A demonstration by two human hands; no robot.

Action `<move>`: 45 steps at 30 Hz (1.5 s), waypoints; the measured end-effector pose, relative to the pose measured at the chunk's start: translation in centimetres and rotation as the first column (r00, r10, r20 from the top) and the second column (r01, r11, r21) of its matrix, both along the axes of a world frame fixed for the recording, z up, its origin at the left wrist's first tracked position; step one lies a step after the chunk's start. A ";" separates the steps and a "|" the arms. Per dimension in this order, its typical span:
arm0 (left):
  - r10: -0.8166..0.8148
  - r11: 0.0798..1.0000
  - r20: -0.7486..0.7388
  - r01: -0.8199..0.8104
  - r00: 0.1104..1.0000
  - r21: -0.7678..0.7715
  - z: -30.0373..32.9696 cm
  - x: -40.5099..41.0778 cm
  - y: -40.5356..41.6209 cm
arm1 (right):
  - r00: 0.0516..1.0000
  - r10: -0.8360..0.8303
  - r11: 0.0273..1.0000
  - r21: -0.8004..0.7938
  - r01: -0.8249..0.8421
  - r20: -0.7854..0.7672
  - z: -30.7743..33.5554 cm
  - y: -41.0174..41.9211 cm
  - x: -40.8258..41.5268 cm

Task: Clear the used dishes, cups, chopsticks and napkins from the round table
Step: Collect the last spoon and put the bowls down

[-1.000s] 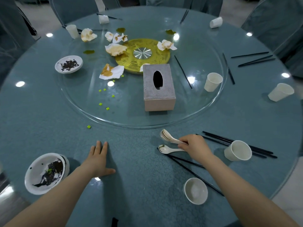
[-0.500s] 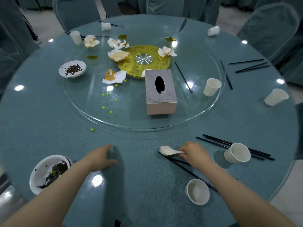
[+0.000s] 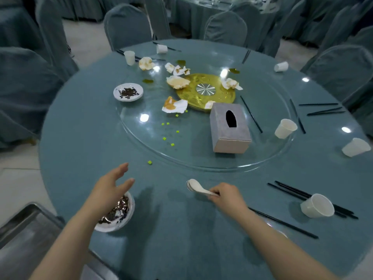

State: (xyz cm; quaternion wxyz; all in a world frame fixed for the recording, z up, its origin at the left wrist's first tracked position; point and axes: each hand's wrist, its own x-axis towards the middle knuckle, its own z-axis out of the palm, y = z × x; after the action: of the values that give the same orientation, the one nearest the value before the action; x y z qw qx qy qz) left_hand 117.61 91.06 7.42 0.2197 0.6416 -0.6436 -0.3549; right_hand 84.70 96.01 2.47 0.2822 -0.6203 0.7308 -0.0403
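Head view. Right hand [image 3: 227, 196] at near edge of table [image 3: 80, 142]: fingers curled round handle of white spoon [image 3: 196, 186], bowl end pointing left, lifted off or just above table; contact cannot be told. Left hand [image 3: 110, 188] raised above near-left edge, fingers straight and spread, holding nothing, over rim of dirty bowl [image 3: 119, 214] with dark scraps. Metal tray [image 3: 24, 229] beyond near-left edge, off table.

Near-right edge: paper cup [image 3: 316, 206] lying on black chopsticks [image 3: 290, 191]; one more chopstick pair running under right forearm. Right edge: tipped cup [image 3: 356, 147]; more chopsticks toward far-right edge. Far edge: three cups, two tipped.

Glass turntable [image 3: 141, 136] at table centre, carrying: grey tissue box [image 3: 229, 128] on near side; upright cup [image 3: 285, 128] at right rim; small dish [image 3: 128, 91] with dark scraps at left rim; soiled napkins [image 3: 174, 105] around gold hub [image 3: 205, 90]; single chopstick beside box; green crumbs [image 3: 167, 131] left of box, one on table just outside near rim.
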 end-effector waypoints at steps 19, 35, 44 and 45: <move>0.138 0.930 0.081 -0.157 0.987 0.332 -4.3 12.3 2.9 | 0.981 -0.165 0.984 0.081 0.157 0.102 -1.6 0.2 18.0; 0.200 0.901 -0.150 -0.122 0.968 0.416 -7.5 10.5 3.2 | 0.976 0.213 0.973 -0.078 -0.216 -0.047 0.9 -0.6 20.3; 0.346 0.897 -0.219 -0.253 0.912 0.362 -5.9 8.8 -0.7 | 0.963 0.265 0.952 -0.173 -0.254 0.042 1.4 -5.2 19.1; 0.351 0.897 -0.220 -0.260 0.910 0.356 -5.6 8.5 -1.2 | 0.968 0.243 0.955 -0.193 -0.226 0.067 1.3 -5.6 18.6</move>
State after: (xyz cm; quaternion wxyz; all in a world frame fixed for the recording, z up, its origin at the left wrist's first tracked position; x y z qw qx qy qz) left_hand 126.07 89.89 1.84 0.2548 0.7061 -0.4304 -0.5013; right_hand 103.30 90.43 3.74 0.2590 -0.7236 0.6316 -0.1020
